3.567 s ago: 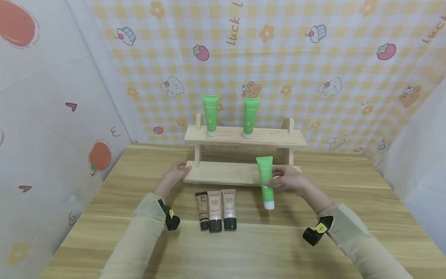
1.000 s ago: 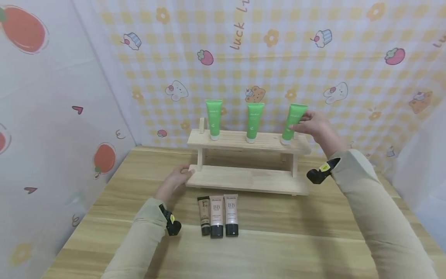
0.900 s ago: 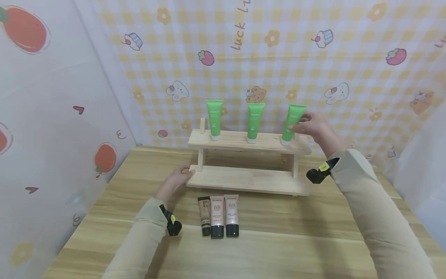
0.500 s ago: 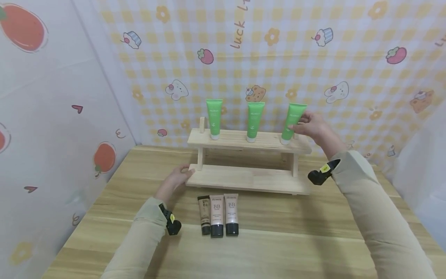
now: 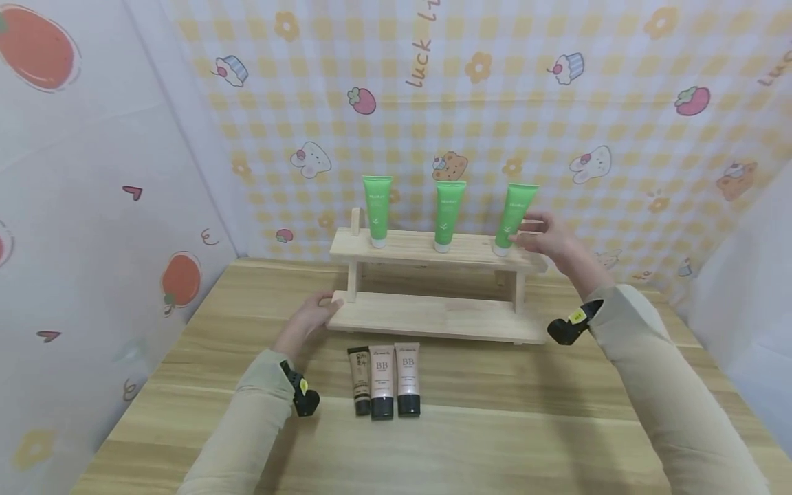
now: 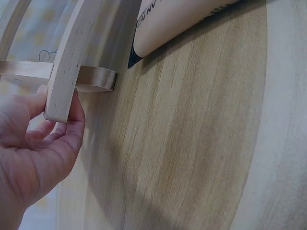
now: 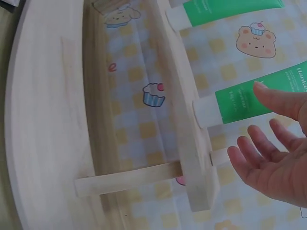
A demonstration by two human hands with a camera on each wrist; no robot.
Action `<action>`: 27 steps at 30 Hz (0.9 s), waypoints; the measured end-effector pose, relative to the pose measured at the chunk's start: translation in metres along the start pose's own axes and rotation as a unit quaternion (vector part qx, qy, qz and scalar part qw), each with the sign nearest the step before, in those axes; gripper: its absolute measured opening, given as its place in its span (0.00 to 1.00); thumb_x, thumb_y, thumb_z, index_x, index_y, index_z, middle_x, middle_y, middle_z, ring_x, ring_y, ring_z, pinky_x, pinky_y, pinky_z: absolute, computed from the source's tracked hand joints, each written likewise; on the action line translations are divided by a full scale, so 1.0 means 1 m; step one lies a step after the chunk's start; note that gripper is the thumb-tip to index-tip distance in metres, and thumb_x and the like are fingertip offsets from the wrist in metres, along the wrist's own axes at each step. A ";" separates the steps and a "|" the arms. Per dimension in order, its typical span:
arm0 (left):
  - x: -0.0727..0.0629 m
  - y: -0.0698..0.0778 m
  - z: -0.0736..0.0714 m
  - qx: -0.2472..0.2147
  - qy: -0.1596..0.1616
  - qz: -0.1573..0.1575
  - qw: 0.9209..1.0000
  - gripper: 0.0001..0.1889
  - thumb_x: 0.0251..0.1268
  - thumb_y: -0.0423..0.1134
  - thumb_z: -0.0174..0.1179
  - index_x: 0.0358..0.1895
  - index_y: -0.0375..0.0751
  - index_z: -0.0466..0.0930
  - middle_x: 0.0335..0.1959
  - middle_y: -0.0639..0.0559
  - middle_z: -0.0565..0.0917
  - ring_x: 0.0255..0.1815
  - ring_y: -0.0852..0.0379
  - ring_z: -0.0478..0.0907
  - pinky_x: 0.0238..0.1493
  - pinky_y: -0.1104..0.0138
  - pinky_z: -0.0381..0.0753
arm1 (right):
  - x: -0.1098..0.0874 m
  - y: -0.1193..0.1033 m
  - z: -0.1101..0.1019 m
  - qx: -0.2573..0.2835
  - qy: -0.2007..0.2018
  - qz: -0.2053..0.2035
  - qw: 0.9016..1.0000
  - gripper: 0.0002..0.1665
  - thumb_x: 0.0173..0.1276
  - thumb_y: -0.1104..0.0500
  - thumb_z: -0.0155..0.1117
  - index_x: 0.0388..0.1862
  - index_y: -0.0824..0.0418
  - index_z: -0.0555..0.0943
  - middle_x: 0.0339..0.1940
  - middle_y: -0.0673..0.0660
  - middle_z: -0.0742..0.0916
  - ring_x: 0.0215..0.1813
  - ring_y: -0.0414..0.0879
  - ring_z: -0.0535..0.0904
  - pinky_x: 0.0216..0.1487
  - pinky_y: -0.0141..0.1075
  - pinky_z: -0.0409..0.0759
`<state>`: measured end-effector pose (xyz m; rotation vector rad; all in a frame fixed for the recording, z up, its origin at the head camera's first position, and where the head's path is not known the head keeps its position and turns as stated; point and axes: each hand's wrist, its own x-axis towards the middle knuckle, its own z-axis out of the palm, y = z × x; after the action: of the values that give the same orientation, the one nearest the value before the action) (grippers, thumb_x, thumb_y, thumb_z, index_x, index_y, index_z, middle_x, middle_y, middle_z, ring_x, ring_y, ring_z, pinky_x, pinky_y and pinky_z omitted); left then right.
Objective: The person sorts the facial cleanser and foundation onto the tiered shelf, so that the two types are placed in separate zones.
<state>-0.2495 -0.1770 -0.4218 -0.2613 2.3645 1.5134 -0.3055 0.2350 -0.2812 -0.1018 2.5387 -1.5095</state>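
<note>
Three green squeeze tubes stand on their white caps on the upper tier of a wooden two-tier shelf [image 5: 427,316]: the left tube [image 5: 377,206], the middle tube [image 5: 447,210] and the right tube [image 5: 515,205], which leans a little to the right. My left hand [image 5: 308,319] pinches the left end of the lower board between thumb and fingers, as the left wrist view confirms. Beside the right tube is my right hand [image 5: 551,242], its fingers spread. In the right wrist view its thumb [image 7: 278,100] overlaps that tube, while the other fingers stand apart from it.
In front of the shelf, two BB cream tubes [image 5: 381,375] and a smaller brown tube [image 5: 360,378] lie side by side on the wooden table [image 5: 495,447]. A checked, patterned cloth [image 5: 495,124] hangs close behind the shelf.
The right hand has carried the third green tube up to the right of the upper tier; its fingers have since loosened and it sits slightly lower. The left hand keeps its hold.
</note>
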 end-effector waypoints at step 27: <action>-0.005 0.004 -0.003 -0.048 -0.038 -0.015 0.998 0.32 0.72 0.45 0.41 0.71 0.32 0.41 0.65 0.29 0.59 0.63 0.38 0.66 0.66 0.53 0.65 | -0.037 0.012 0.037 0.045 -0.065 0.065 0.995 0.37 0.67 0.53 0.55 0.67 0.73 0.57 0.31 0.42 0.81 0.33 0.30 0.78 0.52 0.34 0.80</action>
<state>-0.2468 -0.1779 -0.4158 -0.2577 2.2235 1.5965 -0.2614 0.2146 -0.3045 -0.0216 2.3257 -1.5118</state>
